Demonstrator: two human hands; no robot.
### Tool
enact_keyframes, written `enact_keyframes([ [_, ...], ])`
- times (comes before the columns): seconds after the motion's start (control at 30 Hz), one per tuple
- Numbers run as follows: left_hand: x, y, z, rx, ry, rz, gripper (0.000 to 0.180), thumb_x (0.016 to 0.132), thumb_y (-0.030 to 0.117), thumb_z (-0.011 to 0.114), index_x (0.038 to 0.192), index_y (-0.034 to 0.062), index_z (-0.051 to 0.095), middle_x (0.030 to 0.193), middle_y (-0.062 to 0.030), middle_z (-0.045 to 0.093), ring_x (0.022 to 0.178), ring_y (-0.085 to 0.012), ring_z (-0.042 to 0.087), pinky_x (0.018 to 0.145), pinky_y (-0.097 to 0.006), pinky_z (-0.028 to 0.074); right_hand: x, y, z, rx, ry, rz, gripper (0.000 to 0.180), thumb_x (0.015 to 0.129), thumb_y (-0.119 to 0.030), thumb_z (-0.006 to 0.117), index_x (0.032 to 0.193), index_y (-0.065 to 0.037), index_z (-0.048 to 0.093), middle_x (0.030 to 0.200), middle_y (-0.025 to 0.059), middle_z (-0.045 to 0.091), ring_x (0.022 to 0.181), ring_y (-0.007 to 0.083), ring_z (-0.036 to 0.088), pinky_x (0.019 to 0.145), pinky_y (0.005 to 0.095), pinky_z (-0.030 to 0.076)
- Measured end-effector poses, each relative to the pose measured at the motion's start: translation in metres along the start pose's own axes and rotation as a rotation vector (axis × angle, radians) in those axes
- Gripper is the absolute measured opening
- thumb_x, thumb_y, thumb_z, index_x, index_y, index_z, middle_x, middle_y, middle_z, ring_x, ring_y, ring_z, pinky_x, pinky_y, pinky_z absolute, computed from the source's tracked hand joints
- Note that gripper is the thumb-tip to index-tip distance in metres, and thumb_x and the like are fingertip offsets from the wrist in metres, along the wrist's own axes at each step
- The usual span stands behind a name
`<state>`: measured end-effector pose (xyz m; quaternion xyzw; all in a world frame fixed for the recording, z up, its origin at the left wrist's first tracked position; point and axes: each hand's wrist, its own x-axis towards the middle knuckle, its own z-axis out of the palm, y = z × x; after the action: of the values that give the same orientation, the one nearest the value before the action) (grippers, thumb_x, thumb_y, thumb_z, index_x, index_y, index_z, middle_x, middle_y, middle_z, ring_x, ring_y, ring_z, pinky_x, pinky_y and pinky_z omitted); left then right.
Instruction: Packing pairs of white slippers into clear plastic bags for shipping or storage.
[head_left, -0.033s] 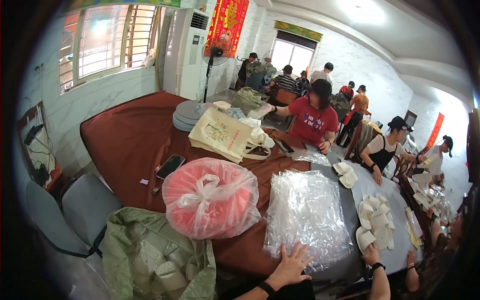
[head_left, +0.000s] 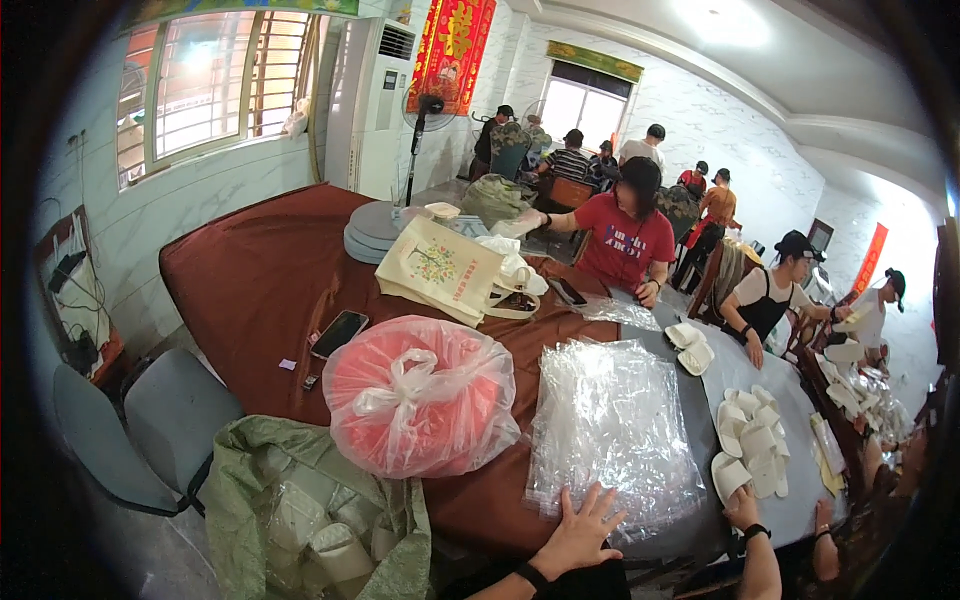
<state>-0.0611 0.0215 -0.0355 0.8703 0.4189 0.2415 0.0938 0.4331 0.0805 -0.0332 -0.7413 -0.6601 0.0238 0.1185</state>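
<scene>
My left hand (head_left: pixel 582 528) lies with fingers spread on the near edge of a stack of clear plastic bags (head_left: pixel 618 430). At the right, my right hand (head_left: pixel 742 508) grips the near end of a cream slipper (head_left: pixel 733 473); part of its fingers is hidden by the slipper. That slipper is at the front of a pile of similar slippers (head_left: pixel 762 430) on the grey table cover (head_left: pixel 700 420). A separate pair of cream slippers (head_left: pixel 690 346) lies farther back, beside the bags.
Left of the bags sits a tied clear bag of red material (head_left: pixel 420 395). Nearby are a green sack (head_left: pixel 240 500) of wrapped slippers, a phone (head_left: pixel 340 333), a cream tote bag (head_left: pixel 440 268) and a grey chair (head_left: pixel 180 405). Across the table sits a person in red (head_left: pixel 625 235); others work right and behind.
</scene>
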Motion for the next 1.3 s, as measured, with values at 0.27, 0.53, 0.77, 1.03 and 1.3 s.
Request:
enact_keyframes([
  [0.27,0.005,0.001,0.007,-0.001,-0.027,-0.001,0.081,0.085,0.067,0.063,0.148,0.018,0.049,0.159,-0.0211,0.031,0.149,-0.0444,0.018,0.103,-0.084,0.012,0.004,0.017,0.004,0.098,0.022,0.019,0.061,0.079,-0.02,0.076,0.137,-0.014,0.057,0.151,0.0174,0.041,0.138,0.041,0.042,0.111,0.0499,0.039],
  [0.53,0.006,-0.004,0.008,0.012,-0.1,-0.008,0.081,0.087,0.069,0.059,0.15,0.0203,0.045,0.162,-0.0208,0.026,0.151,-0.0454,0.014,0.103,-0.085,0.008,0.01,0.031,0.014,-0.025,-0.043,0.033,0.051,0.088,-0.031,0.07,0.135,-0.018,0.054,0.153,0.0129,0.038,0.136,0.0403,0.04,0.105,0.0628,0.037],
  [0.77,0.001,-0.003,0.0,0.051,-0.155,-0.057,0.082,0.089,0.07,0.057,0.153,0.0224,0.04,0.164,-0.019,0.023,0.153,-0.044,0.01,0.105,-0.083,0.005,0.021,0.022,0.005,-0.08,-0.143,0.08,0.048,0.097,-0.037,0.059,0.141,-0.023,0.046,0.159,0.0088,0.03,0.142,0.0376,0.034,0.101,0.0701,0.035],
  [1.03,0.019,0.003,0.013,0.053,-0.121,0.014,0.08,0.087,0.071,0.058,0.151,0.0241,0.044,0.161,-0.0182,0.027,0.152,-0.0419,0.014,0.107,-0.082,0.006,-0.005,0.06,0.008,-0.151,-0.12,0.124,0.056,0.098,-0.035,0.055,0.148,-0.016,0.042,0.162,0.0137,0.027,0.147,0.0392,0.029,0.113,0.0585,0.034],
  [1.3,0.008,-0.017,0.012,0.087,-0.036,-0.061,0.083,0.074,0.076,0.065,0.138,0.0241,0.06,0.155,-0.0183,0.039,0.146,-0.0445,0.028,0.11,-0.078,0.006,-0.054,0.005,-0.062,-0.164,0.063,0.209,0.064,0.097,-0.048,0.058,0.155,-0.029,0.037,0.162,0.0132,0.027,0.147,0.0398,0.029,0.108,0.0697,0.03],
])
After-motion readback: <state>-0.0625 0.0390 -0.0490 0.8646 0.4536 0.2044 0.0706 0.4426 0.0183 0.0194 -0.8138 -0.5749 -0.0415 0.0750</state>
